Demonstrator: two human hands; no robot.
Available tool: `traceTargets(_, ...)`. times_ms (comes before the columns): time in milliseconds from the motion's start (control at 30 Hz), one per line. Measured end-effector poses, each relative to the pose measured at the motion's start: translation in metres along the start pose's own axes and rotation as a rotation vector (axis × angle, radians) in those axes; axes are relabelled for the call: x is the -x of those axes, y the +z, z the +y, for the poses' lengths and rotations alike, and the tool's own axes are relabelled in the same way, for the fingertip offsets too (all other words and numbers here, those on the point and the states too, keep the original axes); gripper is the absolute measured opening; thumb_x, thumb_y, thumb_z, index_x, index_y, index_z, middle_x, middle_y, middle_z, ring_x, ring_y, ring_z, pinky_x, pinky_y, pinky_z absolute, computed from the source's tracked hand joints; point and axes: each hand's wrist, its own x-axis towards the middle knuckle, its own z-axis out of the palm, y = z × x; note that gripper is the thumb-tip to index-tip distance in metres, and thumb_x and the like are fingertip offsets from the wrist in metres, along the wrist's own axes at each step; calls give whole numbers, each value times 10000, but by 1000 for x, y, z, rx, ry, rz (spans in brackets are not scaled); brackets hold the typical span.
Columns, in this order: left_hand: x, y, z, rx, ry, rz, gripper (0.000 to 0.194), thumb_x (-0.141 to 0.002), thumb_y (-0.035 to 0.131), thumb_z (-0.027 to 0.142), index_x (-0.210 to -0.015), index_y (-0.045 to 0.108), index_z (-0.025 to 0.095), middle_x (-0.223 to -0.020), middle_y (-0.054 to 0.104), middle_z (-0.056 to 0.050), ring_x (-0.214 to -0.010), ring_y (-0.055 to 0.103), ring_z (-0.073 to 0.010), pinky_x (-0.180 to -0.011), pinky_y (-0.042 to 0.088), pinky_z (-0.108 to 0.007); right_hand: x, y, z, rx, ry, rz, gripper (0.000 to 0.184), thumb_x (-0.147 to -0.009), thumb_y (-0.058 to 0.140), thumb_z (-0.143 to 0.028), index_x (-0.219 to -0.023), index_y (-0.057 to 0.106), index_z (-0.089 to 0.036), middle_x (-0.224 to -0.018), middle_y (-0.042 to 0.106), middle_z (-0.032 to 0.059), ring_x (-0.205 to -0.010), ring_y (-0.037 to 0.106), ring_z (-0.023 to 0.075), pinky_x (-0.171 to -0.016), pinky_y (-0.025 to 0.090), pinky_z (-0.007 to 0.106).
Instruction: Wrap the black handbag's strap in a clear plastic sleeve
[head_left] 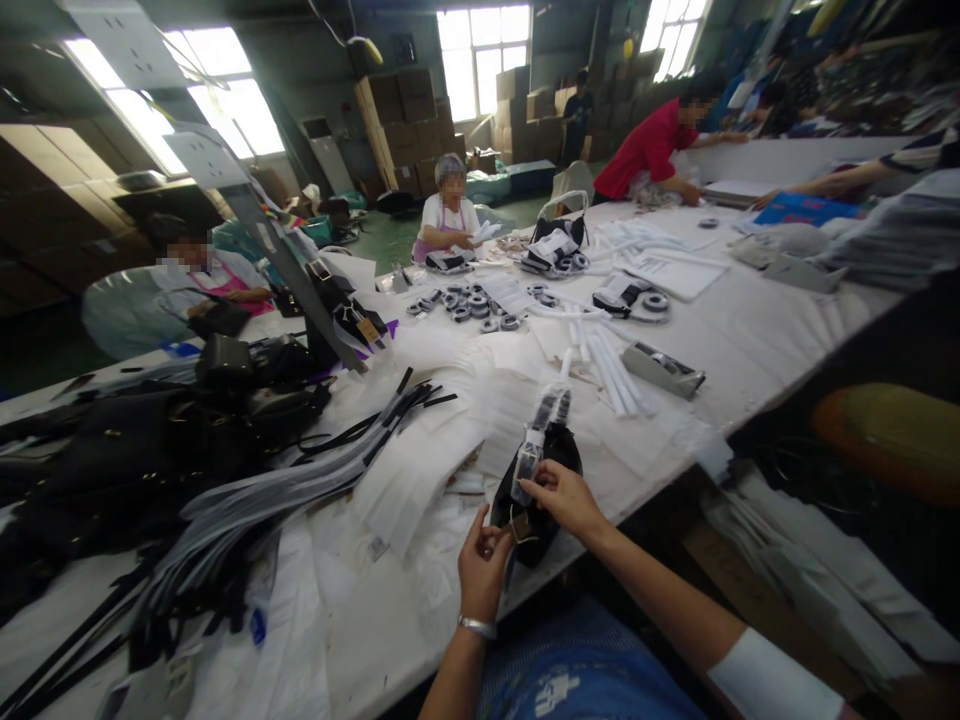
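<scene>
A black handbag [568, 452] lies at the table's front edge, right before me. On top of it runs a strap wrapped in clear film [534, 440], with a metal buckle under the film. The fingers of my right hand [568, 500] are closed on the near end of this wrapped strap. My left hand [482, 565] is at the bag's near left side, its fingers pinched at a brown hang tag [519, 527] on a pale cord. Both hands partly cover the bag.
Left are piled black bags [120, 450] and a bundle of film-covered straps [300, 480]. White foam sheets [427, 470] lie beside the bag. Further off are a tape dispenser [664, 370], white tubes [611, 370] and rolled straps [469, 300]. A slanted post [292, 265] rises left; several co-workers sit or stand around.
</scene>
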Motion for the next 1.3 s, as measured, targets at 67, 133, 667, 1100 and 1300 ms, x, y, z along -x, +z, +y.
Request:
traceTargets(67, 3, -8, -12, 173, -159, 48, 642, -636, 788, 357, -1202, 563, 151, -873, 681, -53, -831, 651, -178, -780, 497, -290, -4, 1, 6, -131, 8, 4, 275, -724, 669, -408, -823, 580, -168, -720, 650, 3, -525, 555, 110, -492, 450, 230)
traceTargets(133, 8, -18, -19, 297, -299, 99, 626, -584, 821, 386, -1124, 606, 154, -896, 687, -70, -837, 663, -190, -752, 509, -284, -5, 1, 13, -194, 6, 44, 287, -707, 687, -392, -836, 579, -160, -745, 648, 8, -550, 557, 109, -504, 455, 228)
traceTargets(667, 15, -50, -19, -55, -286, 61, 594, -600, 772, 424, -1121, 630, 176, -1076, 685, -126, -957, 649, -271, -831, 499, -369, 21, -29, -2, 94, -56, -208, 335, -792, 608, -400, -1049, 645, -189, -812, 717, 36, -699, 673, 191, -674, 537, 315)
traceTargets(1100, -58, 72, 97, -316, 144, -274, 371, -692, 708, 407, -1014, 703, 224, -1039, 718, -85, -1032, 611, -305, -924, 437, -370, -10, -105, 27, 413, -184, 110, 206, -857, 496, -360, -870, 659, -235, -684, 691, 3, -575, 646, 189, -598, 530, 318)
traceTargets(1300, -59, 69, 105, -477, 104, -453, 271, -663, 726, 426, -901, 730, 296, -929, 740, -16, -961, 639, -302, -882, 479, -380, -39, -121, 22, 581, -489, 222, 681, -762, 539, -139, -1397, 339, -278, -1390, 459, 118, -1171, 538, 255, -909, 504, 393)
